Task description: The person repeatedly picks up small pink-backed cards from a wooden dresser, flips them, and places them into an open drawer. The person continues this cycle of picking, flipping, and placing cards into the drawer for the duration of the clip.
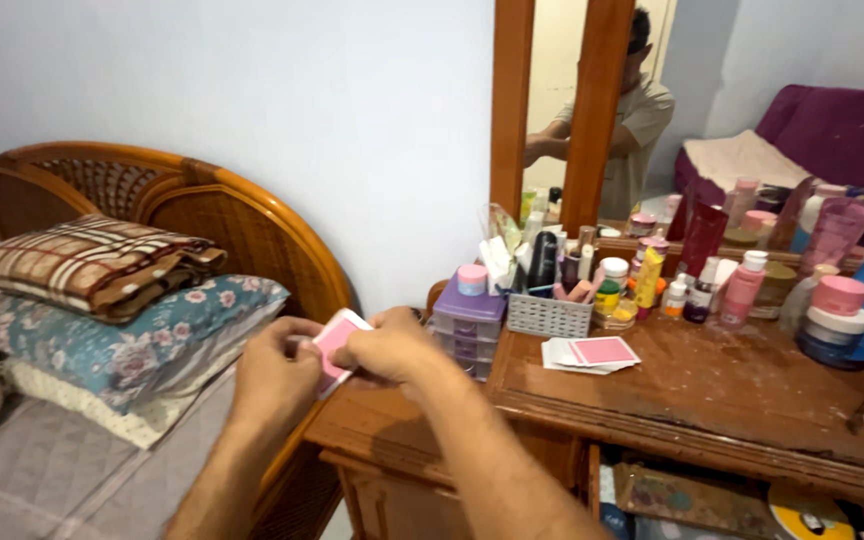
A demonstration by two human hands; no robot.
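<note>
- Both hands meet over the dresser's near corner: left hand (270, 375) and right hand (390, 347) each curl fingers shut around a small stack of pink-backed cards (335, 348), held just off the wood
- more loose cards (589, 354), pink on white, lie flat on the wooden dresser top (712, 385), well apart from the hands
- behind them a grey slotted basket (549, 314) of tubes and a purple mini drawer unit (468, 322)
- bottles and jars crowd the back edge by the mirror (555, 100)
- rattan headboard (167, 205), stacked patterned pillows (112, 300) at left
</note>
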